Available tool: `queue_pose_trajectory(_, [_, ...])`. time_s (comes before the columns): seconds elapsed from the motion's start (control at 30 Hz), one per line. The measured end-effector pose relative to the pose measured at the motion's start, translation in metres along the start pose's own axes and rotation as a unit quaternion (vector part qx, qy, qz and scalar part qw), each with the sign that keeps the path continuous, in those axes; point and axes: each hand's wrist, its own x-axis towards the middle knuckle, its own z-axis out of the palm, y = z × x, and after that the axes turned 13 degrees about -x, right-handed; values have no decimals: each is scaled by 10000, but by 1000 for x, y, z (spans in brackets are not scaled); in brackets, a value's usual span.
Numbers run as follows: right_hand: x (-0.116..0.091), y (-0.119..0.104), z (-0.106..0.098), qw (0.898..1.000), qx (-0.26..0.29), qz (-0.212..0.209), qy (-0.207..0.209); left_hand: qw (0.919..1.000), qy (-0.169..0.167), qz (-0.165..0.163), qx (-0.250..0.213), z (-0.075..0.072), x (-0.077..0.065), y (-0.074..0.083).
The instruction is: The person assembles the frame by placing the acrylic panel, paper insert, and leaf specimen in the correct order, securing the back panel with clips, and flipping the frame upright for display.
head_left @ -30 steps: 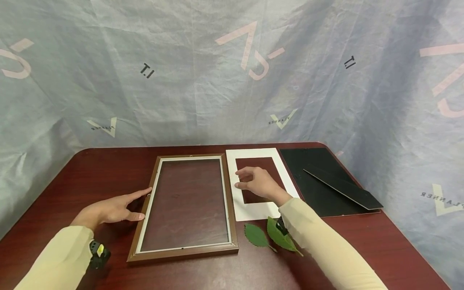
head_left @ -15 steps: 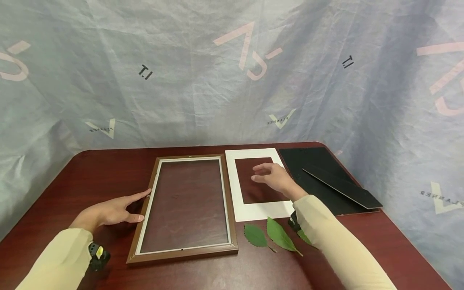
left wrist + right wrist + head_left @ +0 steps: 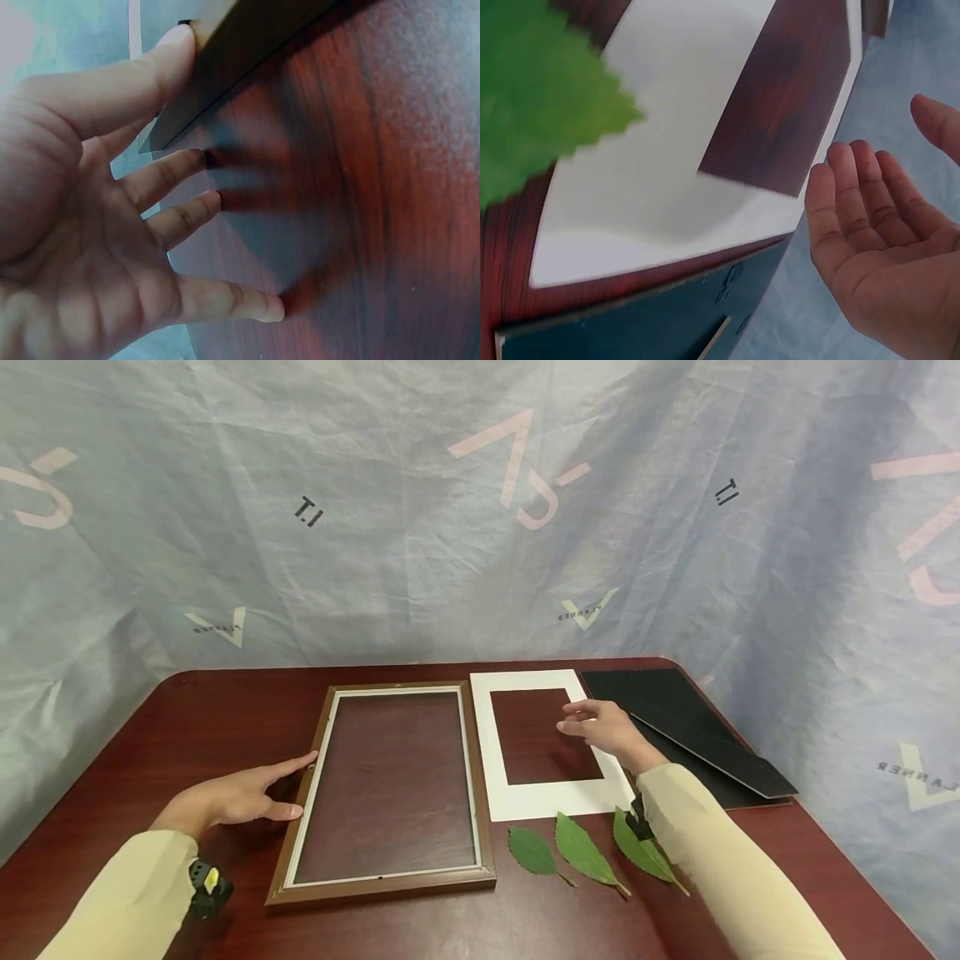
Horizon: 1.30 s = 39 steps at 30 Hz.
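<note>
Head view: left hand spread, touching left edge of brown frame; tabletop continues leftward. Right hand relaxed, thumb apart from fingers, hovers over right edge of white mat; mat sits just beside frame.

Operating remotely, I record the right grip displaced rightward: extended to the left border of the white mat a second ago, it now hangs over the mat's right border. The right sleeve shifts likewise, and a third leaf, hidden before, is now largely exposed.
</note>
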Motion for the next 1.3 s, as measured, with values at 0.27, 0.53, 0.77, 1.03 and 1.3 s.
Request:
queue_pose_trajectory(0.27, [-1,12,-9,9997,-6,219,137,10000,-38,7,72,-1,2,1])
queue_pose_trajectory(0.53, [0,20,-12,9983,-122,517,228,9999,-122,39,58,-2,2,0])
queue_pose_trajectory(0.77, [0,28,-12,9957,-397,780,302,9999,-109,9,53,-1,2,-1])
queue_pose_trajectory(1.03, [-1,34,-12,9938,-590,904,272,10000,-81,-36,17,0,1,0])
queue_pose_trajectory(1.3, [-3,34,-12,9899,-1013,979,184,10000,-80,-28,28,-1,1,0])
